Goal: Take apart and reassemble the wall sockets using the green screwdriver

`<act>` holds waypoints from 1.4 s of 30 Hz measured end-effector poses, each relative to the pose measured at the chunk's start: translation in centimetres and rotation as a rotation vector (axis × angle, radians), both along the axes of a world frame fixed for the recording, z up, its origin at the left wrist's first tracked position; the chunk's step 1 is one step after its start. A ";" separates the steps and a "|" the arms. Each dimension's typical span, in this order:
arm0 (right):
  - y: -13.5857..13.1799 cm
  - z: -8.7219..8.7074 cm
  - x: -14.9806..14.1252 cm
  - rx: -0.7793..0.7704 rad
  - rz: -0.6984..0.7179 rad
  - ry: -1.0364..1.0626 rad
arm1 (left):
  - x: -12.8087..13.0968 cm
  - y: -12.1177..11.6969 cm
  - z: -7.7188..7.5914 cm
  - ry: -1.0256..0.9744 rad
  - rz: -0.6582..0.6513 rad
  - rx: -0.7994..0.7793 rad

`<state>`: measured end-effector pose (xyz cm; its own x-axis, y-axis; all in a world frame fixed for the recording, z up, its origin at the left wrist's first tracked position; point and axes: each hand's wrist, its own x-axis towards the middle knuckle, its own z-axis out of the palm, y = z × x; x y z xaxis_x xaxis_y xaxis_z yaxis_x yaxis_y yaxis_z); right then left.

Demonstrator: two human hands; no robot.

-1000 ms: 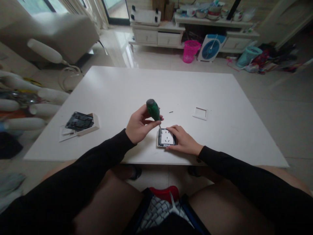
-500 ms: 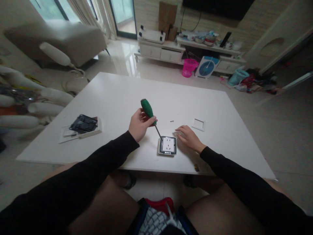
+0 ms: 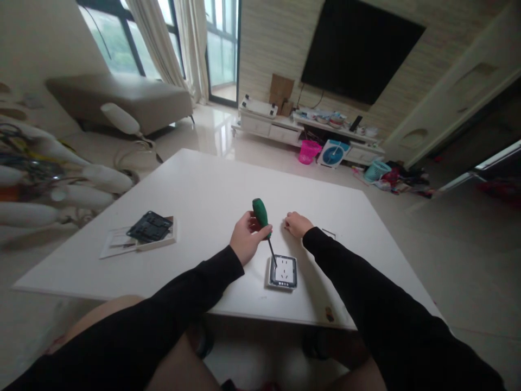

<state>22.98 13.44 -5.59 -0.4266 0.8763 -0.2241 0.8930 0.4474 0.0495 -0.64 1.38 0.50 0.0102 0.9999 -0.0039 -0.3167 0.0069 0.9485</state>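
Near the table's left edge, I see a dark plastic part leaning over an open white box. Farther right, I have my left hand closed around the green handle of 1 screwdriver, its shaft slanting down to the left side of the socket panel. That panel lies face up near the middle of the table's front edge. Beyond it, right of the table's middle, my right hand is low with fingers curled; I cannot tell whether they pinch anything. A small brownish object sits at the front edge, toward the right corner.
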 end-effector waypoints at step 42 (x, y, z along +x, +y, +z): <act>-17.5 6.2 6.4 -0.448 -0.549 1.450 | 1.2 -3.5 -0.1 -0.182 -0.068 -0.209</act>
<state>29.41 -4.04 0.59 -0.1691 0.9654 -0.1987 0.1185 -0.1802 -0.9765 0.52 -2.11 0.40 0.0966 0.9745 -0.2023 -0.4733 0.2238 0.8520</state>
